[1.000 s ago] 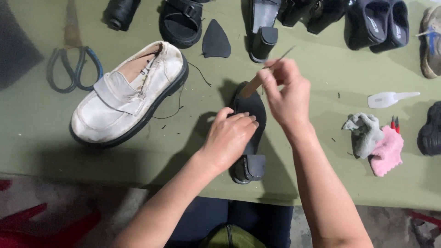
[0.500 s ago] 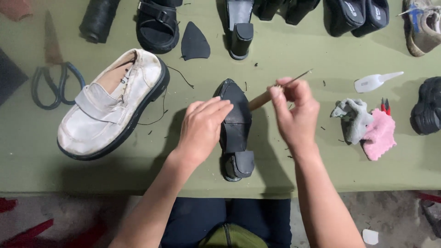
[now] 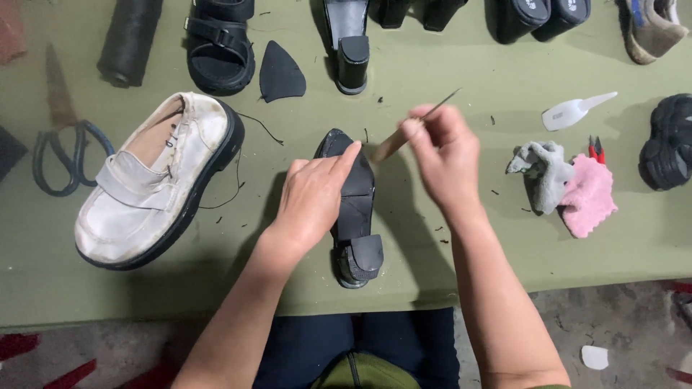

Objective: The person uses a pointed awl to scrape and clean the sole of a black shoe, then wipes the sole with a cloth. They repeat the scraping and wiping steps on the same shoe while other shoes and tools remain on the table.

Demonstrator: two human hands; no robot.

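A black heeled shoe lies sole-up in the middle of the green table, its heel toward me. My left hand rests flat on the sole's left side and holds it down. My right hand grips a thin wooden-handled tool with a metal tip, held slantwise just right of the shoe's toe. The tool's handle end sits near the toe edge.
A worn white shoe with a black sole lies at the left, scissors beyond it. A black sole piece, a sandal and other shoes line the far edge. Grey and pink cloths, a white nozzle and red clippers lie right.
My left hand has slid left along the sole, showing more of it. My right hand with the tool has shifted slightly along the toe edge.
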